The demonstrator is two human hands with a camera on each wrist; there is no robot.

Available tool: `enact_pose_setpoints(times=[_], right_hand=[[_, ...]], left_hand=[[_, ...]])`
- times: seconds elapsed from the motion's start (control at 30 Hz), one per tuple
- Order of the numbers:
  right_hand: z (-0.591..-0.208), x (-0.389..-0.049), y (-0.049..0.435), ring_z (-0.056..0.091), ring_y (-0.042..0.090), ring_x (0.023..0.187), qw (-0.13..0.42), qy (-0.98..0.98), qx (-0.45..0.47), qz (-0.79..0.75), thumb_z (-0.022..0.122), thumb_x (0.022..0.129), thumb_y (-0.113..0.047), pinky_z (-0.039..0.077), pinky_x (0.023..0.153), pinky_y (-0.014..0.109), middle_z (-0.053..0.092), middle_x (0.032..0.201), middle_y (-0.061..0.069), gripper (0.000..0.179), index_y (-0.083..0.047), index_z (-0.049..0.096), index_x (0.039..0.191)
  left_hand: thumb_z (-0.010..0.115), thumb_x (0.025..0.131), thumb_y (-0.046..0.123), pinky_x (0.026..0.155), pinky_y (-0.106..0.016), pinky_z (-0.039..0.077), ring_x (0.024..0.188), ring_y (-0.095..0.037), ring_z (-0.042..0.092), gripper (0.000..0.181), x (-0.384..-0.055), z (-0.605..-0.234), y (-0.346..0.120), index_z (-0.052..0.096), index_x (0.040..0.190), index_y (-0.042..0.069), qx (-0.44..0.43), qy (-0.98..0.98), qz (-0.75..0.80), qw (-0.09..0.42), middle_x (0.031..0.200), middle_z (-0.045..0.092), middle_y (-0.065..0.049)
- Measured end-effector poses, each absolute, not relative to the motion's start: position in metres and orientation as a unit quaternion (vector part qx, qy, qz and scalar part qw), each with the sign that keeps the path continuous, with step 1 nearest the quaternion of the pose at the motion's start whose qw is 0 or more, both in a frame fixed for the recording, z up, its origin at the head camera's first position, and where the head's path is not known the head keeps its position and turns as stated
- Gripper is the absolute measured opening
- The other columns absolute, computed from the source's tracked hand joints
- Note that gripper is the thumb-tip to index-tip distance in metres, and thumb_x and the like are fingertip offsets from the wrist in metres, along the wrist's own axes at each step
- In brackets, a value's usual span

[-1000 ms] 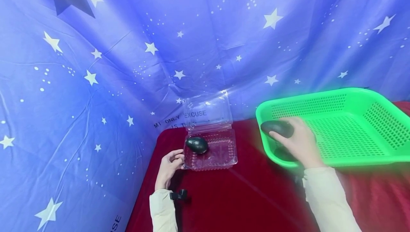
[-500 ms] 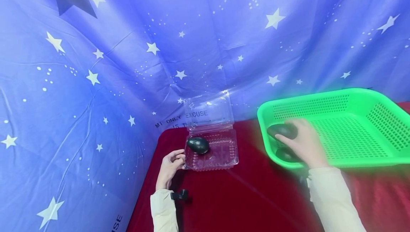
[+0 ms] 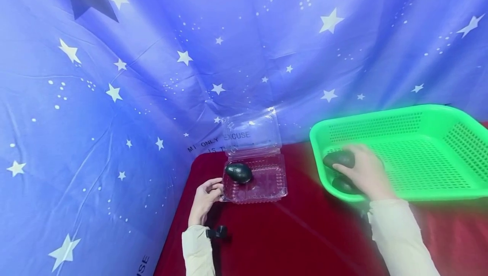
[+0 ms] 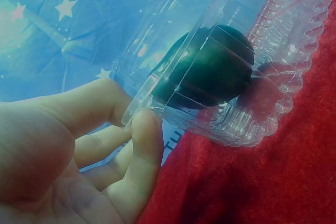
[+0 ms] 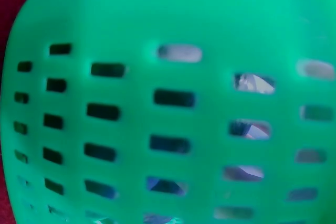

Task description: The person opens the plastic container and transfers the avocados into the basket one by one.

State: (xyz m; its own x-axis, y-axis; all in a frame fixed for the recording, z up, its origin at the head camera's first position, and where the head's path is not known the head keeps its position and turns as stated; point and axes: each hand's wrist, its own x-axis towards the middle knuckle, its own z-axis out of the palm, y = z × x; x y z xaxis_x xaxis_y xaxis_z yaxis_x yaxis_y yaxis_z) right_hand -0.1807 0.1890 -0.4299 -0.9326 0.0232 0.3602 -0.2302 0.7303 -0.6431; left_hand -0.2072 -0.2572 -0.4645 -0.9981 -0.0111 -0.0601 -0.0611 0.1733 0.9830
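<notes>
A clear plastic clamshell container (image 3: 267, 187) stands with its lid raised, and one dark green avocado (image 3: 239, 173) lies at the left of its base. My left hand (image 3: 206, 200) pinches the container's near left corner; the left wrist view shows the thumb (image 4: 147, 140) and forefinger meeting on the rim. In the green basket (image 3: 427, 174), my right hand (image 3: 366, 172) grips a second avocado (image 3: 338, 159) by the left wall. Just below it lies another dark avocado (image 3: 345, 184), partly covered by the hand. The right wrist view shows only the basket's slotted wall (image 5: 136, 124).
A red cloth (image 3: 274, 238) covers the table. Behind and to the left hangs a blue curtain (image 3: 244, 56) printed with stars, close to the container's lid (image 3: 251, 130). A black wrist strap (image 3: 217, 232) sits at the left cuff.
The right hand has shifted slightly right and down within the basket, with the avocado in its grip. The left hand keeps hold of the container. The head view has turned a little left.
</notes>
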Motion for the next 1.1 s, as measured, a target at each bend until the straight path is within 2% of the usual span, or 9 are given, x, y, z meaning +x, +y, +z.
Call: enact_pose_setpoints(times=[0.33,0.67,1.1], right_hand=[[-0.4291,-0.1825,0.1892,0.047,0.051,0.118,0.169,-0.915,0.073,0.360,0.076,0.084,-0.013,0.036,0.099,0.069,0.051,0.127,0.033,0.054,0.009,0.054,0.129],[-0.4319,-0.1846,0.1890,0.047,0.055,0.115,0.111,-0.938,0.090,0.316,0.065,0.091,-0.008,0.039,0.097,0.070,0.050,0.125,0.038,0.042,0.011,0.054,0.127],[-0.4305,-0.1844,0.1860,0.048,0.052,0.115,0.117,-0.939,0.104,0.306,0.066,0.089,-0.008,0.039,0.098,0.068,0.053,0.123,0.036,0.042,0.010,0.056,0.126]], left_hand=[[0.054,0.084,-0.010,0.060,-0.022,0.055,0.068,-0.008,0.060,0.046,-0.2071,-0.4635,-0.2555,0.056,0.130,-0.011,-0.025,0.768,0.640,0.017,0.101,0.066,-0.020],[0.053,0.082,-0.011,0.062,-0.021,0.056,0.069,-0.008,0.061,0.047,-0.2065,-0.4624,-0.2555,0.058,0.129,-0.010,-0.029,0.767,0.641,0.021,0.101,0.066,-0.020],[0.053,0.082,-0.012,0.060,-0.021,0.055,0.068,-0.008,0.059,0.047,-0.2071,-0.4657,-0.2569,0.058,0.128,-0.010,-0.024,0.765,0.643,0.019,0.101,0.065,-0.021]])
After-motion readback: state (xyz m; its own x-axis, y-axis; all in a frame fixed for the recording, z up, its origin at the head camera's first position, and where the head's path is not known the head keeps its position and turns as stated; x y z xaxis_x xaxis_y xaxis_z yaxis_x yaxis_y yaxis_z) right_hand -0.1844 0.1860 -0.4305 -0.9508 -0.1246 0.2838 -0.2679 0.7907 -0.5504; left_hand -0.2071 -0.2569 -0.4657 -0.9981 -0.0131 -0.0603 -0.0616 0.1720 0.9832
